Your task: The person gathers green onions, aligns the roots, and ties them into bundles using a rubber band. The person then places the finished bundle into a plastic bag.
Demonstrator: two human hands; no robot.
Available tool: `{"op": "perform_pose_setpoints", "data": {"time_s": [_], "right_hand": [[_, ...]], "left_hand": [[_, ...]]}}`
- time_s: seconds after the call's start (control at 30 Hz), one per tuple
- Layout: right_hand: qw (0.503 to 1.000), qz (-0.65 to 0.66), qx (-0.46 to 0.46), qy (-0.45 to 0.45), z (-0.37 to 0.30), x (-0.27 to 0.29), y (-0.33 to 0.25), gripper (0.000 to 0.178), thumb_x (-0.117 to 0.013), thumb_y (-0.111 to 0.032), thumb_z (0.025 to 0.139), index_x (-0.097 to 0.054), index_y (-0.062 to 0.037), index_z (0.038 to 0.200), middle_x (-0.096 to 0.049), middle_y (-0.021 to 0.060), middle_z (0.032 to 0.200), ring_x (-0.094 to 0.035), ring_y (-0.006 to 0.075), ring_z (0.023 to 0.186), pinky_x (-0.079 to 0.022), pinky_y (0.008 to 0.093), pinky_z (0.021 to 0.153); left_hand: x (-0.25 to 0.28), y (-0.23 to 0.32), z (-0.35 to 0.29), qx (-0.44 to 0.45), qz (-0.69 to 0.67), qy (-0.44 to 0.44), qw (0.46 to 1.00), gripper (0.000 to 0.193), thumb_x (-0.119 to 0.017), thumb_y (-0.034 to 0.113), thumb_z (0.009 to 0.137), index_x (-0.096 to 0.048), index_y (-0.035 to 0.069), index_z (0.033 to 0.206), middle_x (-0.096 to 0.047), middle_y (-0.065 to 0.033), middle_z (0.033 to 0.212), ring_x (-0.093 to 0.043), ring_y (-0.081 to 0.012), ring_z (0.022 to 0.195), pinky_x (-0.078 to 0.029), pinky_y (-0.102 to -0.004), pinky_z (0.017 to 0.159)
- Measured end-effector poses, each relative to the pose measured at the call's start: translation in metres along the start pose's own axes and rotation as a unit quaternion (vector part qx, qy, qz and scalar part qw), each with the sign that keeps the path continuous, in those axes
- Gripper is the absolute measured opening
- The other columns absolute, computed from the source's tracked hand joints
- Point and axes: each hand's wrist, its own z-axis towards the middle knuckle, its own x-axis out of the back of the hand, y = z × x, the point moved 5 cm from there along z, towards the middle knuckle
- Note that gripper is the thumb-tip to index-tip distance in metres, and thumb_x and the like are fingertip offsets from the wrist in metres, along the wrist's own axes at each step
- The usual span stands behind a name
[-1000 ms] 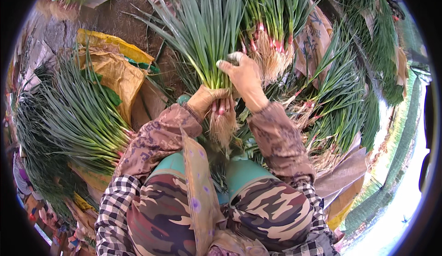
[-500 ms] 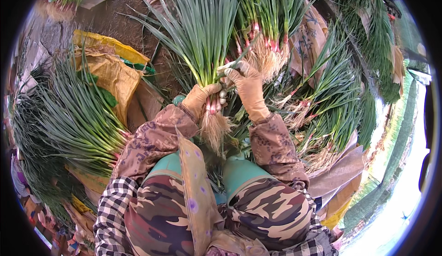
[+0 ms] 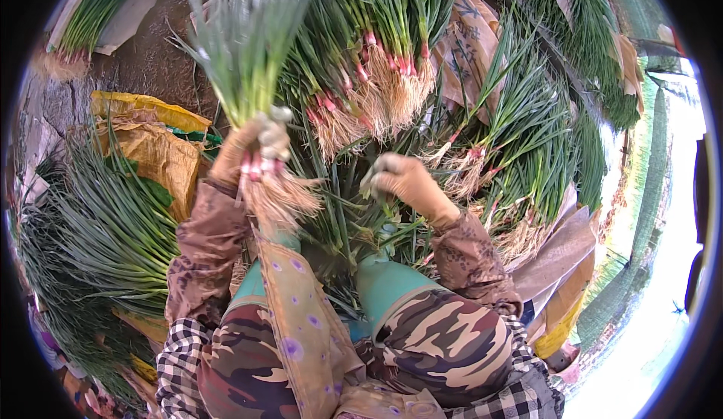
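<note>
In my gloved left hand (image 3: 239, 146) is a bunch of green onions (image 3: 260, 68), gripped around the stems just above the pink bulbs. Its leaves point up and away, blurred by motion, and its pale roots hang toward my lap. My gloved right hand (image 3: 407, 184) is apart from the bunch, over loose green leaves between my knees. The fingers of that hand are curled closed; whatever they may hold is too blurred to name. Just beyond my hands lie cleaned green onions (image 3: 399, 80) with pink bulbs and long roots.
More green onions are piled at left (image 3: 113, 230) and at right (image 3: 520, 155). A yellow sack (image 3: 162, 163) sits on the left beside dark wet ground (image 3: 162, 50). Brown sacking (image 3: 553, 249) lies at right by my sleeve. Another bunch (image 3: 94, 19) rests far left.
My left hand has carried the bunch leftward and away from my right hand. My right hand has let go of the bunch's leaves and dropped lower. The view has shifted slightly right.
</note>
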Motion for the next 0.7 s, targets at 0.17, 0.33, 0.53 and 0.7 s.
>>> {"op": "perform_pose_setpoints", "data": {"time_s": [0.17, 0.33, 0.53, 0.7], "right_hand": [[0.979, -0.174, 0.004, 0.108, 0.003, 0.046, -0.017, 0.024, -0.064, -0.02, 0.087, -0.067, -0.0155, 0.11, -0.069, 0.0054, 0.091, -0.063, 0.0092, 0.068, -0.051, 0.0222, 0.063], [0.819, -0.309, 0.103, 0.473, 0.059, 0.135, -0.074, 0.035, -0.067, -0.037, 0.082, -0.068, -0.0088, 0.104, -0.069, 0.0115, 0.098, -0.066, 0.02, 0.079, -0.05, 0.0329, 0.077], [0.789, -0.358, 0.122, 0.484, 0.066, 0.125, -0.071, 0.026, -0.068, -0.028, 0.08, -0.068, -0.007, 0.096, -0.069, 0.0116, 0.084, -0.066, 0.0243, 0.076, -0.05, 0.0345, 0.071], [0.688, -0.474, 0.33, 0.439, 0.008, 0.027, -0.071, 0.014, -0.062, -0.023, 0.084, -0.064, -0.0093, 0.081, -0.061, 0.0044, 0.074, -0.058, 0.0146, 0.061, -0.047, 0.0269, 0.052]], "left_hand": [[-0.048, 0.048, 0.014, -0.115, -0.058, -0.123, 0.984, 0.065, -0.059, 0.03, 0.091, -0.029, -0.008, 0.134, -0.046, 0.0016, 0.074, -0.05, -0.0061, 0.058, -0.054, -0.0222, 0.054], [-0.067, 0.019, 0.042, -0.075, 0.114, -0.081, 0.987, 0.073, -0.066, 0.026, 0.086, -0.028, -0.008, 0.138, -0.054, -0.002, 0.068, -0.055, -0.0111, 0.057, -0.056, -0.0236, 0.055], [-0.054, -0.022, 0.053, 0.01, 0.046, 0.001, 0.999, 0.042, -0.06, 0.01, 0.088, -0.048, -0.009, 0.124, -0.059, -0.0072, 0.081, -0.057, -0.0132, 0.065, -0.053, -0.0259, 0.06], [-0.035, -0.036, 0.052, 0.015, 0.13, 0.056, 0.99, 0.034, -0.065, 0.012, 0.086, -0.057, -0.008, 0.112, -0.068, -0.0144, 0.083, -0.062, -0.0158, 0.057, -0.053, -0.0263, 0.054]]}}
